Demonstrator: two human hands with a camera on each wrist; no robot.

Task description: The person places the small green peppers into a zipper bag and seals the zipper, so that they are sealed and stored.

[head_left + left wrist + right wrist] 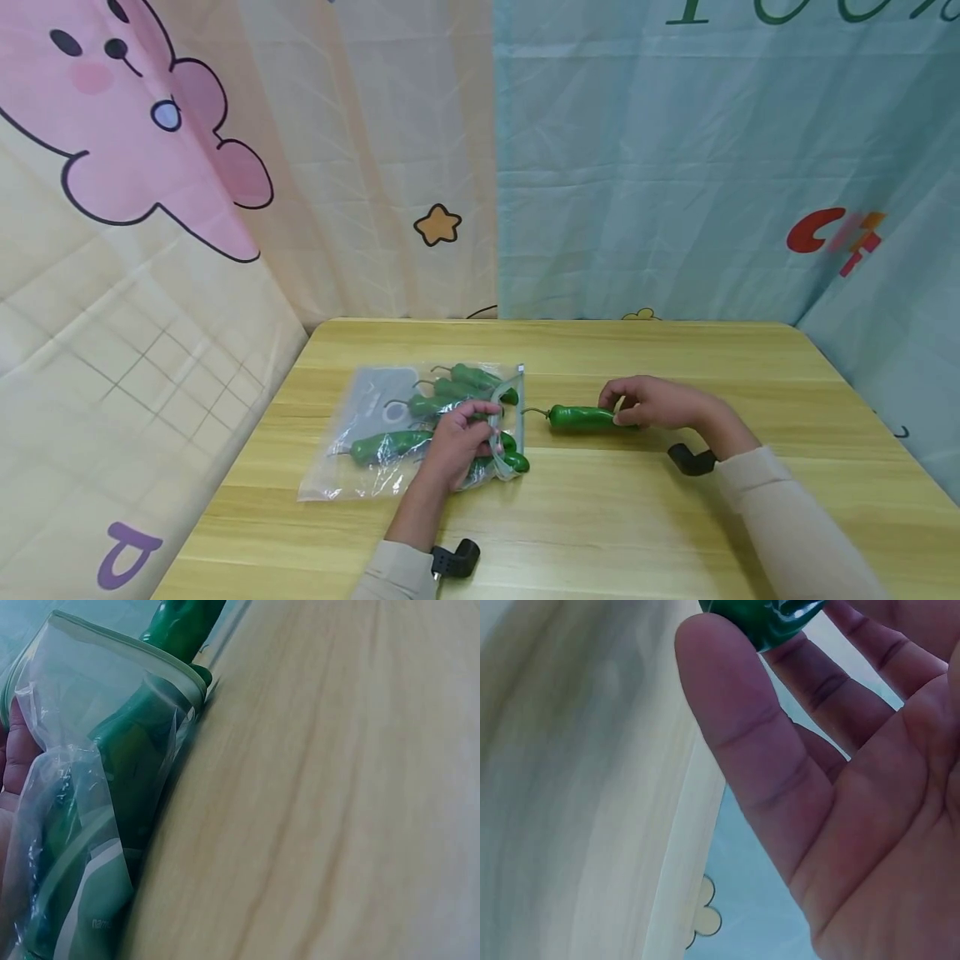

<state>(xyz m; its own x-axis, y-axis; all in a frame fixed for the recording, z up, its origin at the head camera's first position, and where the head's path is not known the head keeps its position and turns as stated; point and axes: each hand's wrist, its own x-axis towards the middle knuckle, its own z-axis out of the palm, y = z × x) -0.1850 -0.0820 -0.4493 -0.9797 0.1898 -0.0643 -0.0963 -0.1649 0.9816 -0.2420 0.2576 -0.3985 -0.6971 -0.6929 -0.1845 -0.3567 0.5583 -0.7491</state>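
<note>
A clear zip bag [324, 479] lies flat on the wooden table with several green chili peppers [386, 447] inside. My left hand [452, 446] grips the bag by its mouth, whose zip rim [127, 646] stands apart in the left wrist view. To the right, my right hand [660, 402] pinches one more green chili pepper [577, 418] between thumb and fingers at its blunt end. That pepper lies level, its stem pointing left at the bag's opening. In the right wrist view only its glossy tip [769, 621] shows between the fingers.
The pale wooden table [600, 533] runs back to printed curtains [645, 167] hanging behind it and at both sides. A black wrist camera [457, 558] sits on the left wrist, and another camera [692, 460] on the right.
</note>
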